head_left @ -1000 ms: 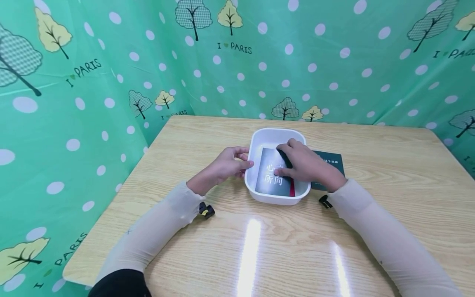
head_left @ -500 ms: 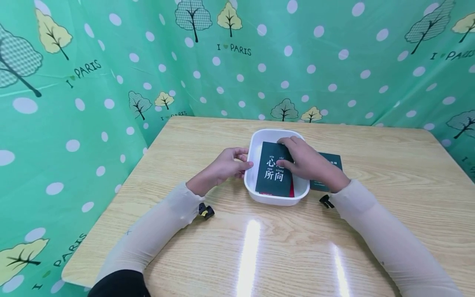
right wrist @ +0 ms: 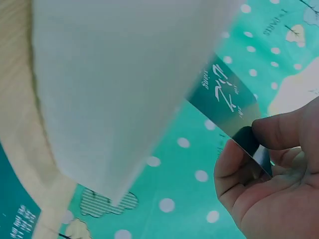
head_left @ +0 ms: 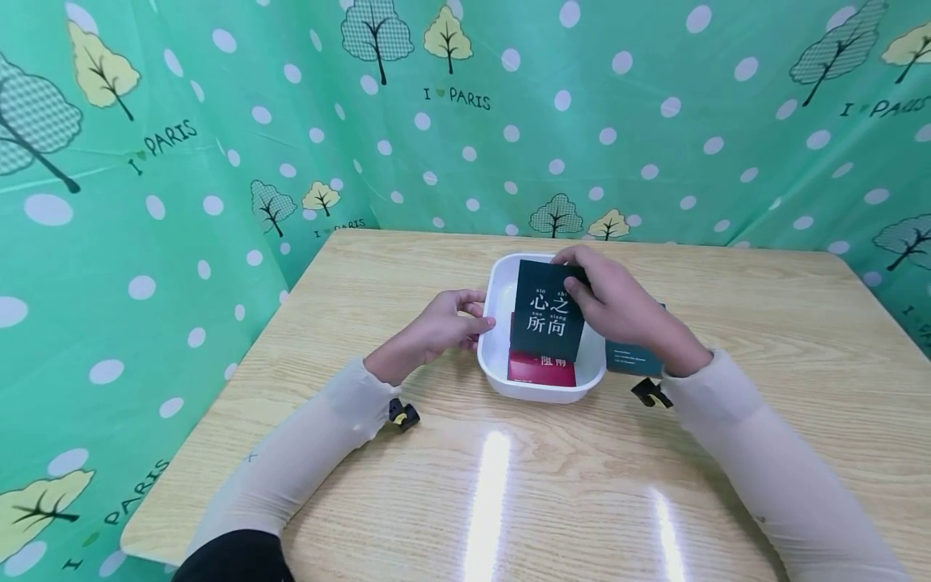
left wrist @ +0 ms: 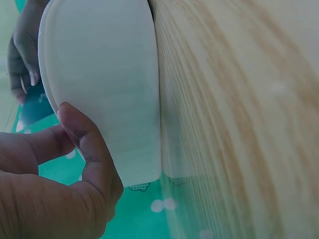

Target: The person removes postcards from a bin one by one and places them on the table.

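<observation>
A white plastic basin [head_left: 541, 394] stands on the table. My left hand [head_left: 447, 327] grips its left rim between thumb and fingers, which also shows in the left wrist view. My right hand [head_left: 618, 303] pinches a thin dark green booklet [head_left: 547, 327] by its far right corner, thumb on top. White Chinese characters mark its cover, and it tilts over the basin. Below it inside the basin lies a red booklet [head_left: 540, 373], partly covered. In the right wrist view the green booklet [right wrist: 227, 97] extends past the basin's wall [right wrist: 114, 89], and the thumb and fingers pinch its edge.
To the basin's right a teal booklet [head_left: 631, 358] lies on the wooden table [head_left: 582, 485], partly under the right forearm. Small black devices [head_left: 403, 414] sit at both wrists. A green polka-dot curtain [head_left: 436, 162] hangs behind the table and to its left.
My right hand has lifted the dark green booklet up and away toward the far right, uncovering the red booklet beneath. The left hand stays at the basin's rim.
</observation>
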A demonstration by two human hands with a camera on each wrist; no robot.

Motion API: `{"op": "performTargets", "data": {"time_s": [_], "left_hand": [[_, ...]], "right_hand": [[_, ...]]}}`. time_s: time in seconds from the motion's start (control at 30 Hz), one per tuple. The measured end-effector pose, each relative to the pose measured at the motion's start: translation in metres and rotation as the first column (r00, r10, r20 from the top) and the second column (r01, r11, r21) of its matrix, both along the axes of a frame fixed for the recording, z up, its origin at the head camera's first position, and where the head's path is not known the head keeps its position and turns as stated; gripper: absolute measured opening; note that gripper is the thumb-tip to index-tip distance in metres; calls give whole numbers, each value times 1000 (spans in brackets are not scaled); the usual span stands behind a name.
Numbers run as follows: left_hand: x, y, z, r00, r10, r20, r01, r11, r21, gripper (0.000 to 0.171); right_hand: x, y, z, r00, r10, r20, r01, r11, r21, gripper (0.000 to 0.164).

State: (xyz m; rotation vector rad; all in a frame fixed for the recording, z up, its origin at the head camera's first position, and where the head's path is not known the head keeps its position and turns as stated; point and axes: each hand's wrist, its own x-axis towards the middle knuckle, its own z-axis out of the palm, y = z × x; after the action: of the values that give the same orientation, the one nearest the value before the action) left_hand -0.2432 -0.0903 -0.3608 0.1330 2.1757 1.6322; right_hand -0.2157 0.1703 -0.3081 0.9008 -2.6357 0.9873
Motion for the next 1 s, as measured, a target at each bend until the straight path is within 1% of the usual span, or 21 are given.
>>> {"op": "performTargets", "data": {"time_s": [0.13, 0.27, 0.43, 0.63, 0.73, 0.83, 0.9, 1.0], "left_hand": [[0, 0, 0, 1000, -3, 6, 3, 1000, 4, 52], [0, -1, 0, 1000, -7, 4, 7, 1000, -4, 53], [0, -2, 0, 1000, -16, 5, 16, 1000, 6, 52], [0, -1, 0, 1000, -18, 8, 18, 999, 34, 53], [1, -1, 1, 1000, -18, 9, 18, 999, 38, 53], [1, -1, 1, 1000, -21, 9, 20, 999, 39, 53], [0, -1, 0, 1000, -22, 9, 21, 999, 41, 53], [0, -1, 0, 1000, -21, 10, 20, 999, 42, 52]], "right_hand": [[4, 6, 10, 996, -6, -85, 4, 1000, -24, 24], [7, 14, 20, 984, -37, -173, 32, 999, -36, 23], [11, 23, 32, 956, -92, -279, 75, 995, -68, 22], [10, 34, 40, 913, -157, -375, 121, 986, -117, 20], [9, 41, 44, 890, -211, -404, 174, 977, -127, 20], [8, 49, 47, 877, -265, -400, 228, 964, -138, 20], [7, 54, 48, 874, -291, -388, 255, 956, -141, 20], [6, 60, 49, 881, -317, -350, 285, 948, -141, 21]]}}
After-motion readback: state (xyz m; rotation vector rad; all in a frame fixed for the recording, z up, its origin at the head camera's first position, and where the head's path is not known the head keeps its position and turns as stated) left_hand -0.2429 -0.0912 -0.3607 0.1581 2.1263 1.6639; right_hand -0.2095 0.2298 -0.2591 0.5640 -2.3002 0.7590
